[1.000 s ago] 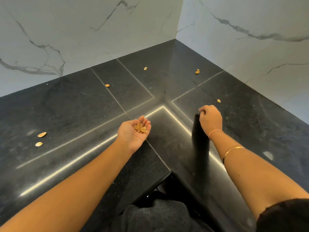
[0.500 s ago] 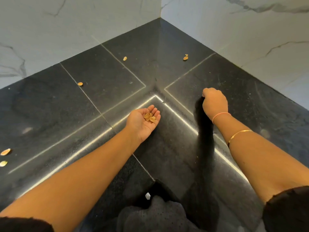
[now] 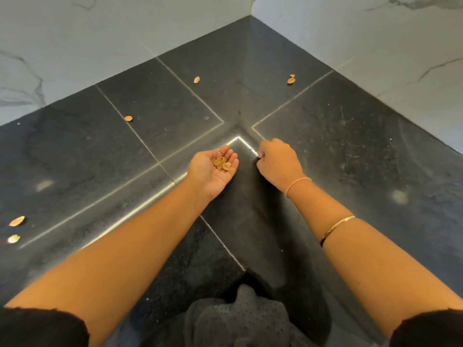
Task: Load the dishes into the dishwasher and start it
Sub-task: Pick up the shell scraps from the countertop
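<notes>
The left hand is held palm up and lightly cupped over a black counter. A small heap of shells is carried at the base of its fingers, packed too closely to be counted. Just beside it, and not touching it, the right hand is turned knuckles up, its fingers curled under and drawn together towards the left palm. The fingertips are hidden by the back of the hand, so it cannot be told whether anything is pinched there.

Two bands are worn on the right arm: a pink band at the wrist and a gold bangle further up the forearm. Both upper arms are covered by dark sleeves. Dark cloth is seen at bottom centre, in the counter's inner corner, and part of the counter's front is hidden by the forearms.

Six loose shells are scattered on the counter, all well apart from the hands. One is seen beyond the left forearm and one further back, near the left wall. Two lie almost touching near the right wall, and two lie close together at the far left edge.

The counter is crossed by pale seams and is closed at the back by two white marble walls, which meet in a corner. Where the dishes and the dishwasher are cannot be told from this view.
</notes>
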Demonstrator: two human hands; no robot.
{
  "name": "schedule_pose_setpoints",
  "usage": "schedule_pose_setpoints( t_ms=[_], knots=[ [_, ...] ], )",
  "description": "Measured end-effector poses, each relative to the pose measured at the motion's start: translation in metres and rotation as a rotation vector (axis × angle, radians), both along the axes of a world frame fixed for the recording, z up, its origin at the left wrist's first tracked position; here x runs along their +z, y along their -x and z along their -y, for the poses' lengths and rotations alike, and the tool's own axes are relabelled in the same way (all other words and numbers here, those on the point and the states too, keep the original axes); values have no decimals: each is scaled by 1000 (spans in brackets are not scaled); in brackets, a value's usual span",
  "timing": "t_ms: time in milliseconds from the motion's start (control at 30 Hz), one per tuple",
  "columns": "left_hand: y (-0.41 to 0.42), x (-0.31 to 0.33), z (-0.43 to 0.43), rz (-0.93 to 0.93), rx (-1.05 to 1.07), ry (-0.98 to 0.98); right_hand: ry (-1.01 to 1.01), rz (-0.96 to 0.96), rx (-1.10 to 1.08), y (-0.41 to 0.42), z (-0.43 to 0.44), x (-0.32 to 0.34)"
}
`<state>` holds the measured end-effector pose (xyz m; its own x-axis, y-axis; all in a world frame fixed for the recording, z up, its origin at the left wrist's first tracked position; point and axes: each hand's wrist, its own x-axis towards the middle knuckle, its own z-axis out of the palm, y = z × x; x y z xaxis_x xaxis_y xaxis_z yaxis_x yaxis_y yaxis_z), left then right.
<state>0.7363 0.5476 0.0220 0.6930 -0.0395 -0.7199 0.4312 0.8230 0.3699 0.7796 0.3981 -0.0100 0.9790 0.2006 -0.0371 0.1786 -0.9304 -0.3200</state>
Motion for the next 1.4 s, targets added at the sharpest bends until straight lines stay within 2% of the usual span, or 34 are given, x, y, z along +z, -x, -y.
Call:
schedule_pose_setpoints(
  t_ms=[133, 233, 300, 400, 467, 533, 733, 1067, 1133, 1233, 1267, 1333, 1400],
  knots=[
    [13, -4, -15, -2, 45, -6, -47, 62, 134, 6, -24, -8],
    [20, -6, -21, 1, 65, -3, -201, 60, 160, 10, -34, -11],
    [25, -6, -25, -2, 73, -5, -441, 21, 2, 13, -38, -11],
    [31, -7, -32, -1, 86, -2, -867, -155, -317, 14, -37, -7],
    [34, -7, -36, 0, 92, 2, -1002, -261, -413, 11, -31, -6],
    [35, -8, -38, -1, 92, 3, -960, -289, -397, 10, -27, -6],
    [38, -8, -37, -1, 85, -7, -326, -200, -132, 14, -37, 6],
    [46, -4, -40, 16, 53, -45, -98, -343, -162, 4, -53, 24],
    [47, -4, -42, 29, 37, -48, -210, -451, -216, 3, -56, 29],
    [47, -5, -44, 35, 32, -55, -705, -693, -311, 8, -62, 40],
    [47, -5, -45, 34, 34, -55, -780, -738, -295, 11, -64, 44],
    [45, -7, -46, 30, 41, -42, -818, -789, -204, 18, -72, 54],
    [44, -7, -45, 35, 51, 4, -732, -779, -108, 25, -85, 59]
  ],
)
